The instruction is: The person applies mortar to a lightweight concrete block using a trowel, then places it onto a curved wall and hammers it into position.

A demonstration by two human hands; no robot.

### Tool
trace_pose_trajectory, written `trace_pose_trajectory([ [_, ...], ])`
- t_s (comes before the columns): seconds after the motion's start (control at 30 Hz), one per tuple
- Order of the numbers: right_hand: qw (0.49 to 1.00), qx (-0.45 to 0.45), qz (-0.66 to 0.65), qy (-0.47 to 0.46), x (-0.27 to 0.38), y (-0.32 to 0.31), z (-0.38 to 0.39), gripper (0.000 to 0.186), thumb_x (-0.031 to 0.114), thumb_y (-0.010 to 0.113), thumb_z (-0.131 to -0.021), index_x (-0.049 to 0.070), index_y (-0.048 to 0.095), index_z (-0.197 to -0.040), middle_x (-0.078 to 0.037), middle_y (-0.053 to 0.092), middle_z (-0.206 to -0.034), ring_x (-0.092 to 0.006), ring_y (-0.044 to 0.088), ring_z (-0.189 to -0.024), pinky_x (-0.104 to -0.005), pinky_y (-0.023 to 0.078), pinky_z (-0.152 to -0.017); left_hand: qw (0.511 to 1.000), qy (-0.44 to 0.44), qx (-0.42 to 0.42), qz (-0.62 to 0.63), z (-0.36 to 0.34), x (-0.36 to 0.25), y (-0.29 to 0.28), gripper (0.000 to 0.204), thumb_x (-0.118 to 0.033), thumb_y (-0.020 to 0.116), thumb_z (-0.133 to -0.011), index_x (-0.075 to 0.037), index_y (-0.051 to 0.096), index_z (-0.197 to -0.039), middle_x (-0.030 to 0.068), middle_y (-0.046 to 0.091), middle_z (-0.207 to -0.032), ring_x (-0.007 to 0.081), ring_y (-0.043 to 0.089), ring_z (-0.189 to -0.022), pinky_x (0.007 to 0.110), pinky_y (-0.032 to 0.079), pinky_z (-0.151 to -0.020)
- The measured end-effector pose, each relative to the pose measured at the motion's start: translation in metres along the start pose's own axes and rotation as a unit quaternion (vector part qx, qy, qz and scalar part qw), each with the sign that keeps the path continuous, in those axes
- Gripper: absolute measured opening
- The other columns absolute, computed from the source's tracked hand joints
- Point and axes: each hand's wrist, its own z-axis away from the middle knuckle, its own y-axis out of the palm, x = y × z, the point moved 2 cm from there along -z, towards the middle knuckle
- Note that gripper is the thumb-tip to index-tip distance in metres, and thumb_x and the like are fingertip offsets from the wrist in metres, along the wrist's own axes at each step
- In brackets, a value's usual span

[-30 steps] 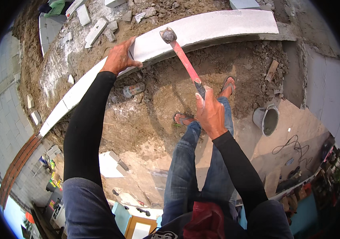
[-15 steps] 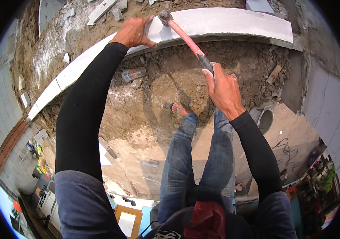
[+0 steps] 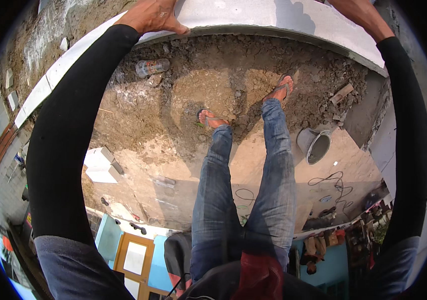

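My left hand [image 3: 154,15] rests on the top of the long white block course [image 3: 228,14], its thumb stretched out along the near edge. The upper picture border cuts off its other fingers. My right hand [image 3: 357,11] reaches over the far right part of the same course, and its fingers lie outside the picture, so whatever it holds is hidden. A shadow falls on the white blocks between the two hands. No hammer shows in the picture at this moment.
Beneath the course lies rough soil with a clear plastic bottle [image 3: 152,67] and a brick piece [image 3: 342,93]. A bucket [image 3: 314,145] stands right of my legs. White blocks [image 3: 102,165] are stacked at left, and a dark cable [image 3: 341,187] lies on the ground.
My right hand, which held a red-handled hammer with its head over the blocks, has moved up and right to the picture's edge. The hammer has left view. My left hand stays on the course.
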Motion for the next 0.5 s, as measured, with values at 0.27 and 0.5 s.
trace_pose_trajectory([
  [0.27, 0.985, 0.090, 0.124, 0.075, -0.069, 0.089, -0.095, 0.055, 0.045, 0.040, -0.106, -0.002, 0.055, -0.132, -0.023, 0.066, -0.093, -0.0289, 0.068, -0.070, -0.0433, 0.053, -0.065, 0.983, 0.119, -0.143, -0.003, 0.010, -0.011, -0.022, 0.095, -0.040, 0.090, -0.054, 0.009, 0.055, -0.128, 0.0286, 0.065, -0.112, 0.0409, 0.064, -0.106, 0.044, 0.051, -0.092],
  [0.5, 0.981, 0.095, 0.150, 0.073, -0.064, 0.087, -0.107, 0.055, 0.046, 0.044, -0.105, 0.000, 0.056, -0.132, -0.019, 0.066, -0.092, -0.0275, 0.066, -0.069, -0.0422, 0.052, -0.065, 0.984, 0.114, -0.136, 0.027, 0.010, -0.007, -0.019, 0.096, -0.041, 0.091, -0.053, 0.010, 0.057, -0.127, 0.0308, 0.067, -0.108, 0.0420, 0.064, -0.107, 0.045, 0.052, -0.091],
])
